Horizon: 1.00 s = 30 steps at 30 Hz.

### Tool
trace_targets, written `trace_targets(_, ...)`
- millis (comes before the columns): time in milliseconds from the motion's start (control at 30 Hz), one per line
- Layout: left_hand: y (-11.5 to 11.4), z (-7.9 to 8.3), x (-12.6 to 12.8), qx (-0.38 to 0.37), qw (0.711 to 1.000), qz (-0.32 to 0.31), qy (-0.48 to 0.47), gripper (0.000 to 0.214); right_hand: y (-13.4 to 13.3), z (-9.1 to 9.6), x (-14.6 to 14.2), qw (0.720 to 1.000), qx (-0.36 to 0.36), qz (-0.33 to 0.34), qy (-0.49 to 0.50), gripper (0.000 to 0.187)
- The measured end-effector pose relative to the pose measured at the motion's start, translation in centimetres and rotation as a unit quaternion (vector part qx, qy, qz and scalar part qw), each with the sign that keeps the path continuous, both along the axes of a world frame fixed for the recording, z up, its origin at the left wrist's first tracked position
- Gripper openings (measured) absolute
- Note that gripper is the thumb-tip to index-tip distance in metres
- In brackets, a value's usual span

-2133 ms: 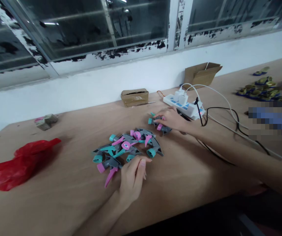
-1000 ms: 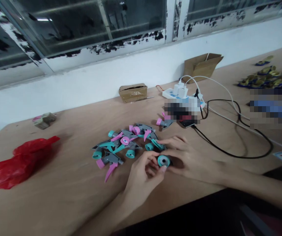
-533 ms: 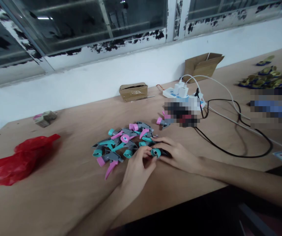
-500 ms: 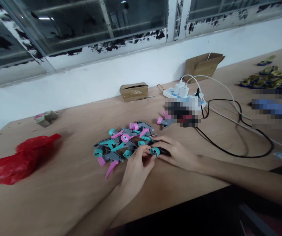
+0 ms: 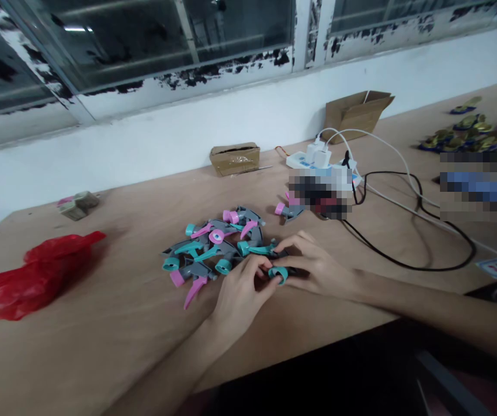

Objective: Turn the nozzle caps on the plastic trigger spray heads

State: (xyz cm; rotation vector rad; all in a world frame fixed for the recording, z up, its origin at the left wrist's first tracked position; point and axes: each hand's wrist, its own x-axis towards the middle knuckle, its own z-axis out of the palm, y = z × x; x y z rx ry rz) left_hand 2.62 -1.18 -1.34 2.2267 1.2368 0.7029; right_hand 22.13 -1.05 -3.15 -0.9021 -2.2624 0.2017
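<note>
Between my two hands is a trigger spray head with a teal collar (image 5: 278,274); its dark body is mostly covered by fingers. My left hand (image 5: 240,292) pinches the collar with thumb and fingertips. My right hand (image 5: 317,267) closes round the body from the other side, its upper fingers arched beside another teal-trigger spray head (image 5: 260,249). Just left and behind lies a loose pile of grey spray heads (image 5: 220,249) with teal or pink triggers and collars. One pink-trigger spray head (image 5: 194,277) lies at the pile's front, near my left hand.
A red plastic bag (image 5: 53,271) lies at left, with a small grey-green block (image 5: 79,205) behind it. Against the wall stand two cardboard boxes (image 5: 235,160). A power strip (image 5: 300,162) and a looping black cable (image 5: 417,268) lie at right. Another spray head (image 5: 290,212) sits apart.
Both hands have shifted slightly right and down with the held spray head. Its teal collar has turned, and my right fingers are more arched. The pile looks much the same.
</note>
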Motion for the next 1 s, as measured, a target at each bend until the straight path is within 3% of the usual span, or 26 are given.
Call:
trace_targets(200, 0.5, 0.7, -0.2, -0.043, 0.999, -0.013, -0.014, 0.011, 0.9, 0.2, -0.3, 1.0, 0.02, -0.017, -0.009, 0.024)
trace_targets(333, 1.1, 1.0, -1.0, -0.129, 0.989, -0.061, -0.039, 0.009, 1.2, 0.6, -1.0, 1.0, 0.023, 0.001, -0.007, 0.031)
trace_targets(433, 1.3, 1.0, -1.2, -0.16, 0.984, -0.061, -0.046, 0.013, 1.5, 0.5, -1.3, 1.0, 0.012, 0.004, -0.001, 0.031)
trace_targets(667, 1.1, 1.2, -0.6, -0.098, 0.995, -0.008, -0.006, 0.018, 1.8, -0.1, -1.3, 1.0, 0.01, -0.012, 0.005, 0.025)
trace_targets(867, 0.5, 1.6, -0.5, -0.098, 0.994, -0.035, 0.019, 0.02, 1.4, -0.1, -1.2, 1.0, 0.014, -0.023, -0.009, 0.019)
trace_targets(1000, 0.3, 1.4, -0.2, -0.068, 0.997, -0.01, 0.031, 0.023, 1.4, -0.1, -1.2, 0.999, 0.016, -0.034, -0.004, 0.016)
